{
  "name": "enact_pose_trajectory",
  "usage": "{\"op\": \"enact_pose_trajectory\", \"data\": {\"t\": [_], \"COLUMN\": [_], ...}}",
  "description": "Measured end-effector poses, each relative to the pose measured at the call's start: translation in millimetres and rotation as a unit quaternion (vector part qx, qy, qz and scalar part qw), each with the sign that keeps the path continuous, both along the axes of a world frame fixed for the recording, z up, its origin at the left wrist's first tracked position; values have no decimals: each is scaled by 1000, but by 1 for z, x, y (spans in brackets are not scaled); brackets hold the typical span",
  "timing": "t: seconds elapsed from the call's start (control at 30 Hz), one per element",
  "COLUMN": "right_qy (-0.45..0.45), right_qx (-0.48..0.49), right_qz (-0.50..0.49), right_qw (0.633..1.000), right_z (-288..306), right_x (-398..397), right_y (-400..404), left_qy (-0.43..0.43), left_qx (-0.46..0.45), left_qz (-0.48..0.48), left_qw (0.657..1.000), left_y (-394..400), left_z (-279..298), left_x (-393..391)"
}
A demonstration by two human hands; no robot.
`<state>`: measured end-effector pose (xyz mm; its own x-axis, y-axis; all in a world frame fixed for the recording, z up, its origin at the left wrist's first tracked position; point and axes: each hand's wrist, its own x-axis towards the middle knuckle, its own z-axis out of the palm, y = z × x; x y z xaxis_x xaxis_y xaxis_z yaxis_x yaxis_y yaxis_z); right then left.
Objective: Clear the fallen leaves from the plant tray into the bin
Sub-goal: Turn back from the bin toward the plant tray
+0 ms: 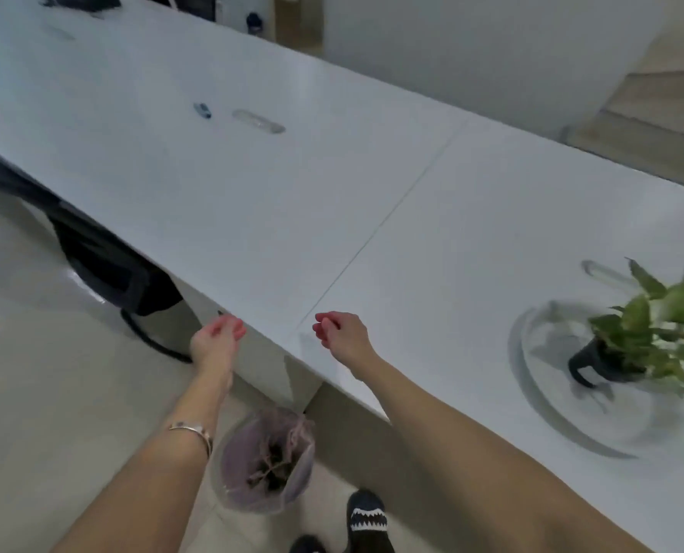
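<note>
We see our left hand (217,340) out past the near edge of the long white table (252,201), above the floor. Its fingers (234,327) are curled in loosely, with the tips close together. The picture is blurry here, so we cannot tell if they pinch anything. Our right hand (338,333) hangs over the table's near edge. Its fingers (324,327) are bunched close, tips pressed near the thumb, and they may hold something tiny, but we cannot be sure. The two hands are apart and do not touch.

The small round bin with a thin plastic bag (264,461) stands on the floor, near us and below our left arm. Dark dry leaves (270,466) lie inside it. The clear round plant tray (563,397) sits on the table far to the right, with a green leafy plant in a dark pot (627,341) on it.
</note>
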<state>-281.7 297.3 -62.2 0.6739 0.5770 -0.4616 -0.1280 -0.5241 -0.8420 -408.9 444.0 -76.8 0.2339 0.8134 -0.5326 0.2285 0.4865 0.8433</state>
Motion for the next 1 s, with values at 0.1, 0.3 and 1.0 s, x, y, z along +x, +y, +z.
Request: {"op": "enact_pose_trajectory", "data": {"t": [0.1,0.3,1.0], "right_qy": [-41,-84,122], "right_qx": [15,-25,-34], "right_qz": [-80,-248,-579], "right_qw": [996,965,805], "right_z": [37,49,-25], "right_x": [30,76,170], "right_y": [-65,-227,-526], "left_qy": [-20,-13,161], "left_qx": [28,27,-197], "left_qz": [-92,-327,-511], "left_qw": [995,945,821], "left_y": [-38,-172,-452], "left_z": [33,65,42], "left_x": [44,128,307]}}
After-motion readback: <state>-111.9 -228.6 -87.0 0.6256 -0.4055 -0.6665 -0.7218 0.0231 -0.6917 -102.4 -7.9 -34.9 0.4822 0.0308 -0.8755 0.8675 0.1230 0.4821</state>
